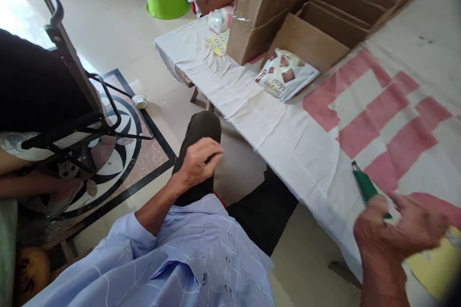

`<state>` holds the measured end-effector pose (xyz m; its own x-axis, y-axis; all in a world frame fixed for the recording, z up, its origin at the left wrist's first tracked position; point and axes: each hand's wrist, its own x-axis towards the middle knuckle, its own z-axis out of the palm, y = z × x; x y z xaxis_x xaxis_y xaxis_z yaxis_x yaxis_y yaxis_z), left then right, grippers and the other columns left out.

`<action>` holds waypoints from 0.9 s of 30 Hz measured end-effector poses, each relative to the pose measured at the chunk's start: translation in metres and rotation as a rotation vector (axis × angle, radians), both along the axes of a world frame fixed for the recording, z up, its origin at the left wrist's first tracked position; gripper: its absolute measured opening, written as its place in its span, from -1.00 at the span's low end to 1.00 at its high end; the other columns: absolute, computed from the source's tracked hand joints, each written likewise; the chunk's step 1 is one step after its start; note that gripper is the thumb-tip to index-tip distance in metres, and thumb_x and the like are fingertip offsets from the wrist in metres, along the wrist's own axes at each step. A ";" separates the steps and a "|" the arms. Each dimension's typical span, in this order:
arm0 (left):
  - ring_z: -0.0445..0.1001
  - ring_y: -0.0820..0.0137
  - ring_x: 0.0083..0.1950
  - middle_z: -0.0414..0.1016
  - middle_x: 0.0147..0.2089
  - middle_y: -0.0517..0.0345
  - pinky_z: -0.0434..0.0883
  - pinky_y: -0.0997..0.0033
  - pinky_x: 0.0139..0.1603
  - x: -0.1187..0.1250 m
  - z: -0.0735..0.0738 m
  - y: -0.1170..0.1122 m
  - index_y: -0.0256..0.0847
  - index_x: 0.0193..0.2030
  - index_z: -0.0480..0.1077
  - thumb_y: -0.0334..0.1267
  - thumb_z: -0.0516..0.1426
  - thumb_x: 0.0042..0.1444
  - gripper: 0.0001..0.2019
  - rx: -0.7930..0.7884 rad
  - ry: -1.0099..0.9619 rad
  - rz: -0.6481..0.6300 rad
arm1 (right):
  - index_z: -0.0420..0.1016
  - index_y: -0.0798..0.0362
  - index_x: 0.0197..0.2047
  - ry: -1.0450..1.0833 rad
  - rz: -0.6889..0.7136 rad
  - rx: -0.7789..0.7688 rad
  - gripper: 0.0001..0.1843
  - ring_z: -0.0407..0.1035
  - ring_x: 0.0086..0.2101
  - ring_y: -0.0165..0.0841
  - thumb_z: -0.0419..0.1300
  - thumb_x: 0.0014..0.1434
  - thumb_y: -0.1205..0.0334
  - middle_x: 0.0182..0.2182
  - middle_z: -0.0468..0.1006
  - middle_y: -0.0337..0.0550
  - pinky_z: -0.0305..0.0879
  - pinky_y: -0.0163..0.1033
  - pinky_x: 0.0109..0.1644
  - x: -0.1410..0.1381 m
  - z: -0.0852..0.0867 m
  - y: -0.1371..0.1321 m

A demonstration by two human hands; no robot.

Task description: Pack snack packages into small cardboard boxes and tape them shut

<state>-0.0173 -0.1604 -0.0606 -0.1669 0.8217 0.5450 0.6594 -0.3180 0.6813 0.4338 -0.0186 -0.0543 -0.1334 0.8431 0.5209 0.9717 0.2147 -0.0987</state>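
My right hand (399, 225) is at the right edge of the cloth-covered table (288, 148), slightly smeared by motion. Its thumb lies across the handle of a green utility knife (365, 184), and the fingers are bent round behind. The knife's metal tip points away from me, up and to the left. My left hand (201, 160) rests over my left knee, fingers curled in and thumb against them, with nothing visible in it. Near the right hand is a piece of yellow paper (432, 264), partly cut off by the frame.
Cardboard boxes (252, 33) and a row of box dividers (360, 5) stand at the table's back. A printed "Super Meal" bag (286, 76) leans there. A person's arm (218, 0) is beyond. On my left are a folding chair (75, 76) and a small bowl (139, 101) on the floor.
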 end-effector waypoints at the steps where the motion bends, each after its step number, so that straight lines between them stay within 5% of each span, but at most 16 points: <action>1: 0.63 0.34 -0.11 0.67 -0.12 0.06 0.60 0.31 -0.03 -0.021 0.002 0.001 -0.12 -0.08 0.60 -0.31 0.19 0.45 -0.87 0.021 -0.005 0.113 | 0.69 -0.09 0.20 0.064 0.099 0.040 -0.47 0.55 -0.01 0.35 0.08 0.31 0.01 -0.16 0.62 0.30 0.41 0.49 0.07 -0.034 0.003 0.016; 4: 0.58 0.37 -0.19 0.66 -0.18 0.12 0.56 0.37 -0.13 -0.083 -0.023 0.005 -0.14 -0.15 0.61 -0.31 0.20 0.38 -0.88 -0.055 -0.039 0.350 | 0.65 -0.05 0.15 0.106 0.495 0.076 -0.60 0.60 -0.06 0.17 0.23 0.34 0.01 -0.10 0.67 0.15 0.52 0.31 0.12 -0.141 0.004 0.056; 7: 0.55 0.38 -0.24 0.67 -0.20 0.12 0.53 0.39 -0.17 -0.137 -0.084 0.009 -0.18 -0.22 0.61 -0.36 0.18 0.29 -0.86 -0.348 -0.164 0.499 | 0.58 0.06 0.21 0.038 0.822 0.000 -0.60 0.57 0.06 0.08 0.28 0.40 0.07 0.04 0.66 0.20 0.49 0.17 0.23 -0.239 -0.002 0.084; 11: 0.59 0.33 -0.17 0.70 -0.15 0.04 0.56 0.33 -0.02 -0.188 -0.165 0.006 -0.24 -0.23 0.62 -0.39 0.17 0.23 -0.84 -0.711 -0.268 0.592 | 0.49 0.09 0.32 -0.093 0.977 -0.200 -0.49 0.43 0.25 0.11 0.25 0.44 -0.02 0.25 0.55 0.21 0.35 0.22 0.37 -0.340 -0.014 0.120; 14: 0.61 0.28 -0.11 0.71 -0.14 0.00 0.55 0.29 0.07 -0.220 -0.207 0.003 -0.27 -0.23 0.64 -0.41 0.17 0.20 -0.82 -0.804 -0.291 0.630 | 0.39 0.05 0.42 -0.151 1.030 -0.316 -0.38 0.30 0.36 0.15 0.24 0.44 -0.09 0.38 0.43 0.20 0.27 0.27 0.43 -0.398 -0.025 0.150; 20: 0.61 0.25 -0.07 0.71 -0.10 -0.02 0.55 0.25 0.15 -0.288 -0.271 0.026 -0.27 -0.17 0.66 -0.42 0.17 0.21 -0.79 -0.924 -0.254 0.672 | 0.30 0.13 0.50 -0.272 1.133 -0.369 -0.24 0.24 0.40 0.24 0.29 0.40 -0.10 0.46 0.34 0.31 0.23 0.32 0.45 -0.467 -0.044 0.188; 27: 0.60 0.10 0.22 0.60 0.30 -0.23 0.46 0.08 0.42 -0.369 -0.329 0.090 -0.33 0.20 0.61 -0.37 0.20 0.28 -0.62 -0.996 -0.131 0.673 | 0.24 -0.02 0.54 -0.214 1.162 -0.213 -0.32 0.38 0.34 0.23 0.23 0.47 -0.04 0.39 0.45 0.25 0.34 0.31 0.36 -0.473 -0.053 0.196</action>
